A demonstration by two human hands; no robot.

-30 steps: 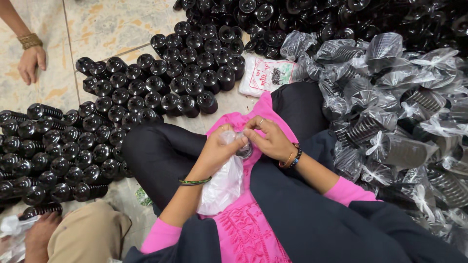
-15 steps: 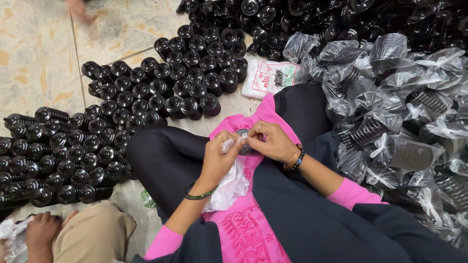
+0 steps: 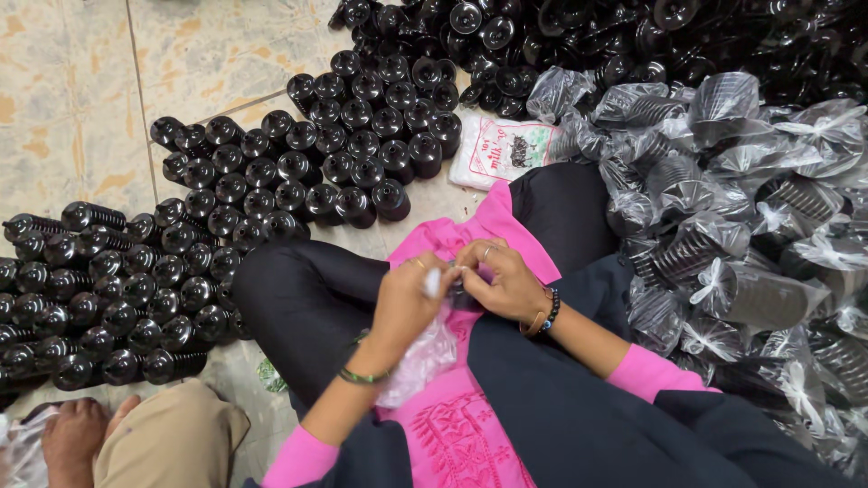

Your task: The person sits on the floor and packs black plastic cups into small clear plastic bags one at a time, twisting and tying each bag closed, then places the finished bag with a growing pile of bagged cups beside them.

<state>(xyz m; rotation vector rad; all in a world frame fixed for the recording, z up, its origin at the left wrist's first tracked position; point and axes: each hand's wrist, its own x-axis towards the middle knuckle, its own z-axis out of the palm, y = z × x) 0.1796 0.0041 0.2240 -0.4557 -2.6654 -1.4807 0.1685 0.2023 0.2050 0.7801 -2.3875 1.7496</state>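
Clear plastic bag point(image 3: 423, 357) hangs over the lap, its neck pinched between the left hand point(image 3: 404, 303) and right hand point(image 3: 500, 280), fingers closed on it. Tying it well likely means keeping the twist tight against the black part point(image 3: 463, 294) inside.

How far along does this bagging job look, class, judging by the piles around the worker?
Done: a heap of bagged black parts lies on the person's right. In hand: the left hand and right hand pinch a clear plastic bag over the lap. Left: many unbagged black parts stand on the tiled floor.
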